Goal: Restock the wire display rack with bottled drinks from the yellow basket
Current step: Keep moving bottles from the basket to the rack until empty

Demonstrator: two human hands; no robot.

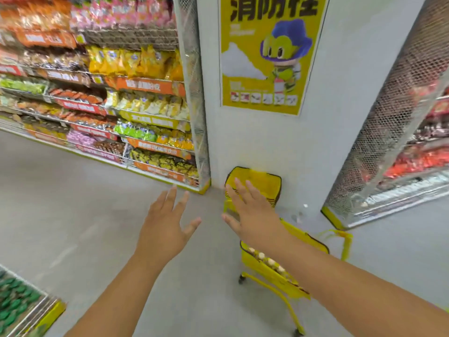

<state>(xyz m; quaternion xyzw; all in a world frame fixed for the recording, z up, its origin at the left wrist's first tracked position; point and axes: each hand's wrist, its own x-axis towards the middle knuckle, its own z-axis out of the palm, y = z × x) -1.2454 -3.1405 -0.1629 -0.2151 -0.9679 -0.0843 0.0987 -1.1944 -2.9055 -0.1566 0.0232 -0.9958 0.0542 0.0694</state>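
both hands, left hand (165, 227) and right hand (252, 215), outstretched, each grip open and empty; yellow basket (269, 268) on wheeled frame at 5 o'clock of right hand, bottle caps (263, 257) visible inside.

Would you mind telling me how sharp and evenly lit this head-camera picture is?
Head view: motion blur smears the snack shelves and yellow basket; both hands are soft-edged; wide-angle distortion bends the pillar; lighting is flat, without hard shadows.

Single head view, looking forward and down at floor (73, 215) between shelving (97, 93), pillar (255, 142) ahead.
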